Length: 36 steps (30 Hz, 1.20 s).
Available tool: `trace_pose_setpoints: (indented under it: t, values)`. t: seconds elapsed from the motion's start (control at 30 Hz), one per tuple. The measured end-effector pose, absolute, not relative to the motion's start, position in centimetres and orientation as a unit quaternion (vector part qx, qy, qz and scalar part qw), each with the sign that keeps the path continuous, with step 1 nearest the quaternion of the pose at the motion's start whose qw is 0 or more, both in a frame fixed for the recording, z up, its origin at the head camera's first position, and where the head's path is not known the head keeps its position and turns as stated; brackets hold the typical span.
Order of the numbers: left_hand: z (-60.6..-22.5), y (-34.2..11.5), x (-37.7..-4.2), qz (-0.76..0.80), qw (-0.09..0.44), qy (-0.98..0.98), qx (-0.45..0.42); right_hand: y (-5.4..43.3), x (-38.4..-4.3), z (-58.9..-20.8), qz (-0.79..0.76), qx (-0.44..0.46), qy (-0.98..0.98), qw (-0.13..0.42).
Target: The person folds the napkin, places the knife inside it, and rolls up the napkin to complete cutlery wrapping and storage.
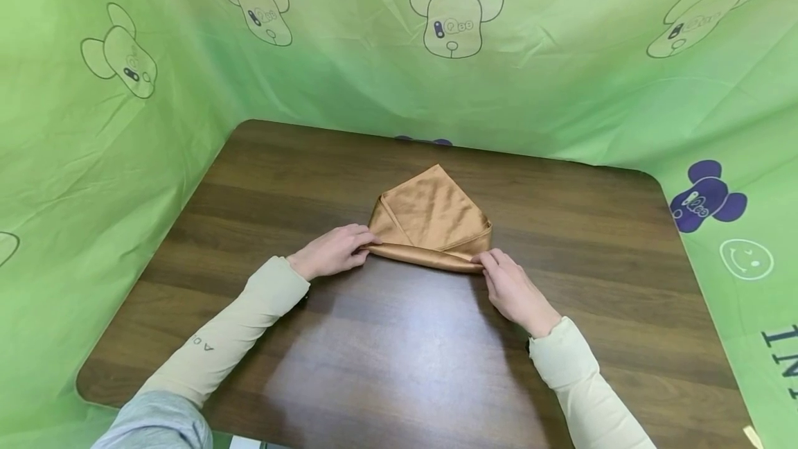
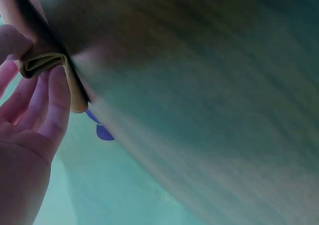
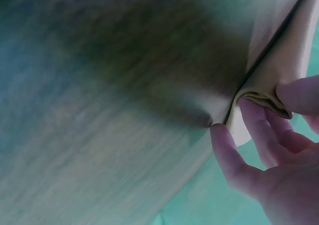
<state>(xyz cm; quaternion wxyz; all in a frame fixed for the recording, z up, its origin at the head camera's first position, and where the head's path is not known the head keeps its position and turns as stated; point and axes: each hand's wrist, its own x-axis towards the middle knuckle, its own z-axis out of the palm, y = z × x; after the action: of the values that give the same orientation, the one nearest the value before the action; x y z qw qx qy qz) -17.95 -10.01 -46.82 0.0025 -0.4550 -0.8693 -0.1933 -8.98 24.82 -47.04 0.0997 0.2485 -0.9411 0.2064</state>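
Observation:
A shiny copper-brown satin cloth (image 1: 433,210) lies on the wooden table, its far corner pointing away from me and its sides folded inward. Its near edge is rolled into a flat tube. My left hand (image 1: 337,249) pinches the left end of this roll between thumb and fingers. At the right end, my right hand (image 1: 512,288) pinches the roll the same way. The left wrist view shows the layered end of the roll (image 2: 44,63) between thumb and fingertips. In the right wrist view the other rolled end (image 3: 264,100) sits between the thumb and fingers.
The dark wood-grain table (image 1: 399,366) has rounded corners. Green fabric (image 1: 349,75) printed with mouse-like heads hangs around its back and sides. A small pale object (image 1: 752,436) lies at the table's near right edge, and a white item (image 1: 244,442) shows below the front edge.

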Motion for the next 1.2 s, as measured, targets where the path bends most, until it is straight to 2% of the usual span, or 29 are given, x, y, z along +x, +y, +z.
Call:
trace_pose_setpoints:
  t: [0.43, 0.8, 1.2]
  values:
    - [-46.9, -10.2, -18.9, -0.313, -0.099, -0.856, -0.4, 24.8, -9.0, -46.9, 0.226, 0.2, -0.95, 0.082]
    - [-46.9, -10.2, -19.4, -0.36, -0.123, -0.849, -0.366, 24.8, -9.3, -46.6, 0.236, 0.169, -0.955, 0.067]
    - [-46.7, -9.8, -20.2, -0.341, -0.14, -0.86, -0.353, 24.9, -10.0, -47.0, 0.265, 0.146, -0.95, 0.078]
